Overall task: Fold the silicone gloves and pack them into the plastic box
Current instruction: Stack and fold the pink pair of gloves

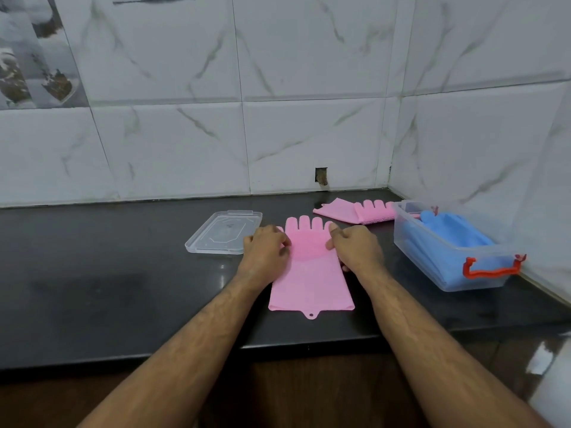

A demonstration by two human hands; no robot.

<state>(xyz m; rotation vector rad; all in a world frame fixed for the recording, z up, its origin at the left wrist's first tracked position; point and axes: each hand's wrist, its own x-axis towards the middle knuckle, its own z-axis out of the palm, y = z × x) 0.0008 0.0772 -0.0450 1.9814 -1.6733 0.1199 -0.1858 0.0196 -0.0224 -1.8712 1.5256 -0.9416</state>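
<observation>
While both hands grip it, pink glove point(310, 282) lies flat

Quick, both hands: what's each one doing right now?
Left hand: fingers curled, gripping the left edge of the pink glove.
Right hand: fingers curled, gripping the same glove's right edge.

We reach both bare forearms forward from the near edge, converging toward the middle. Our left hand point(267, 248) lies knuckles up, fingers curled down and pointing right. Our right hand point(355, 247) mirrors it just to the right, knuckles up, fingers bent inward to the left. A narrow gap separates the two hands.
</observation>
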